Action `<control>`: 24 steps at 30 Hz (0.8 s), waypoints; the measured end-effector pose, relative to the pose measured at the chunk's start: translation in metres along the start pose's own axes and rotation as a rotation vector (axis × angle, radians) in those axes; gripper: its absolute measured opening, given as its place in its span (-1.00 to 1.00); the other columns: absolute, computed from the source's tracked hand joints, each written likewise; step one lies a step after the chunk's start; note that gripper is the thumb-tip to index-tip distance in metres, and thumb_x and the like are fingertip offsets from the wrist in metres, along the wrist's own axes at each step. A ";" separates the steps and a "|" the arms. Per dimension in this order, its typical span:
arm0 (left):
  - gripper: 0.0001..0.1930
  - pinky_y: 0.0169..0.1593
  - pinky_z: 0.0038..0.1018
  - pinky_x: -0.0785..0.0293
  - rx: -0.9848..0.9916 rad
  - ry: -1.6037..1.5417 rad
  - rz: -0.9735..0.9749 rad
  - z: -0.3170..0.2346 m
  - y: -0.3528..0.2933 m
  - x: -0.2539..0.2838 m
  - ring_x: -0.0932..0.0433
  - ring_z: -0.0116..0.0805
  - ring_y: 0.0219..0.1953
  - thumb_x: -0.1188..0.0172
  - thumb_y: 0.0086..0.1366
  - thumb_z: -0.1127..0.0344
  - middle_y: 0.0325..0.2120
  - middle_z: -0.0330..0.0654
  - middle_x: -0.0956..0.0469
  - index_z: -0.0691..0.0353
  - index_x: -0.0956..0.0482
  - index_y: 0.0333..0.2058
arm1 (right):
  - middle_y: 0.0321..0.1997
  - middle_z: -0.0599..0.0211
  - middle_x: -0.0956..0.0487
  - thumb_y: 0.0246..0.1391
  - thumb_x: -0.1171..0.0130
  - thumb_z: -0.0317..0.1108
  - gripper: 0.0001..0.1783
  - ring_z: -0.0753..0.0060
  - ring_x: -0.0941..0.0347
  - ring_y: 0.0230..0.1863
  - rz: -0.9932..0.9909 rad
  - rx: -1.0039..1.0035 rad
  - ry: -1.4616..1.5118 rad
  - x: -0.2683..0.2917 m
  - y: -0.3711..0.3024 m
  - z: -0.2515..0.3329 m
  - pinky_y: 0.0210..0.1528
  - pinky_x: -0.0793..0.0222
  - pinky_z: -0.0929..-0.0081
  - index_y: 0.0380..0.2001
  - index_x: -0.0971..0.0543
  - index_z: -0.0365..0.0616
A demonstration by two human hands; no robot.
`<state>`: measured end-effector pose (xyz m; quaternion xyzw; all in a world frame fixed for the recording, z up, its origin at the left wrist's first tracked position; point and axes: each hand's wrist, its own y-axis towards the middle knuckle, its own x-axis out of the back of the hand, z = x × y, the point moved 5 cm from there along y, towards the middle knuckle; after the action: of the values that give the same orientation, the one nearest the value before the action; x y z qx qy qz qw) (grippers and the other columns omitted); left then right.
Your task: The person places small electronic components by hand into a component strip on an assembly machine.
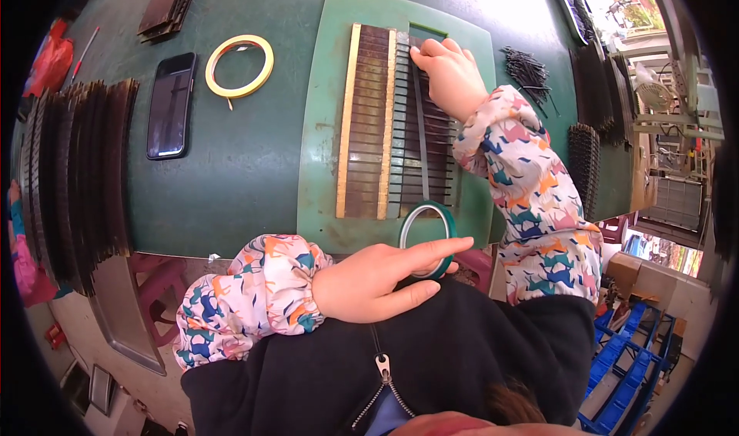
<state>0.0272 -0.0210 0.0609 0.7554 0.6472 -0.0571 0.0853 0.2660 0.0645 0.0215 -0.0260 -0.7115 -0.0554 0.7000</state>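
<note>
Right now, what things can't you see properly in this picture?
- Head view: part of the green tape roll is hidden behind the left hand.
- The top of the slotted strips is covered by the right hand.
- The small dark pins are too tiny to tell apart.
- The phone screen is dark, showing nothing.
- The dark strip stack bends and blurs at the left rim.

Count on worktop (246,182): 1 green mat (323,167); 2 tape rolls, one yellow (239,66), one green (428,236); 1 phone (170,105); 2 hands, left (377,282), right (450,74); 1 pile of thin dark pins (527,70), number not countable.
</note>
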 end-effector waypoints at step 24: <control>-0.41 0.11 -0.37 -0.36 -0.046 -0.094 -0.008 0.001 0.004 0.013 -0.52 -0.18 0.05 0.01 0.33 0.45 -0.02 0.03 -0.53 0.20 -0.06 0.31 | -0.33 0.29 -0.46 -0.19 -0.04 -0.67 -0.54 0.16 -0.34 -0.22 -0.123 0.061 0.095 -0.004 -0.037 0.025 -0.08 -0.35 0.39 -0.13 -0.60 -0.21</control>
<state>0.0335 -0.0098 0.0573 0.7472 0.6465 -0.0780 0.1326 0.2367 0.0309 0.0160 0.0420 -0.6790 -0.0777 0.7288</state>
